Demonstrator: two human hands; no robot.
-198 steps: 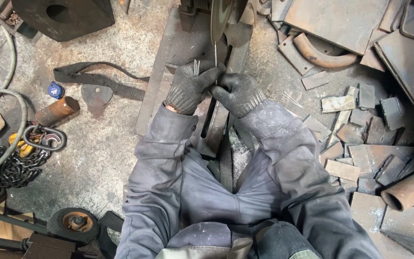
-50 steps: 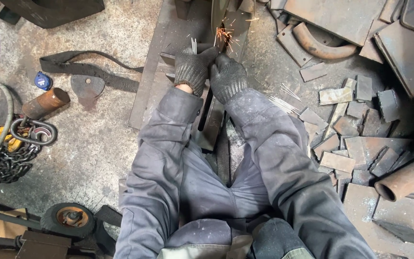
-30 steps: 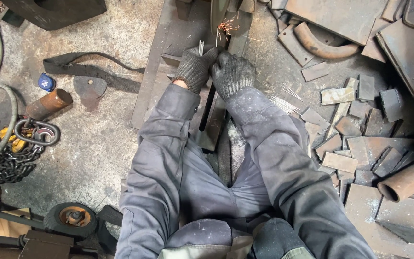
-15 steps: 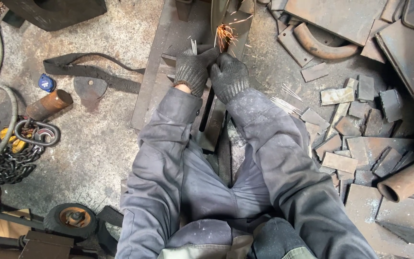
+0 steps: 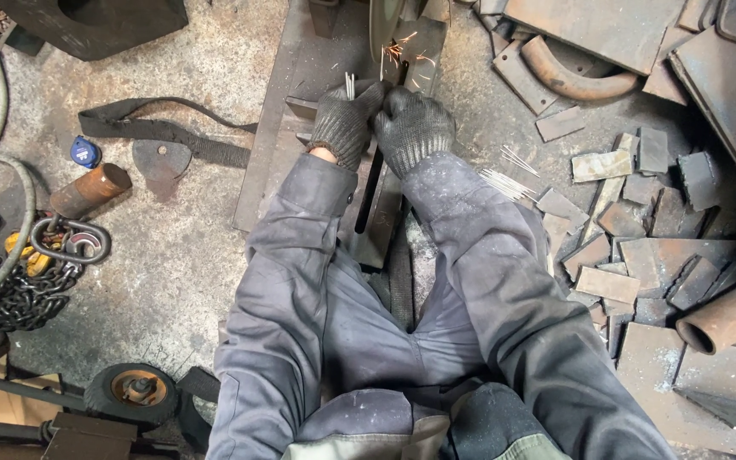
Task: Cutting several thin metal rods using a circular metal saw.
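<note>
Both gloved hands, left hand and right hand, gripped thin metal rods against the spinning grey grinding wheel (sparks flew); light, steady pressure seemed wisest.

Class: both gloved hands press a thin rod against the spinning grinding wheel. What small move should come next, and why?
Probably ease the thin metal rod slightly back from the grey grinding wheel. Orange sparks fly just above the left dark knitted glove and right dark knitted glove, so the fingers sit close to the wheel.
</note>
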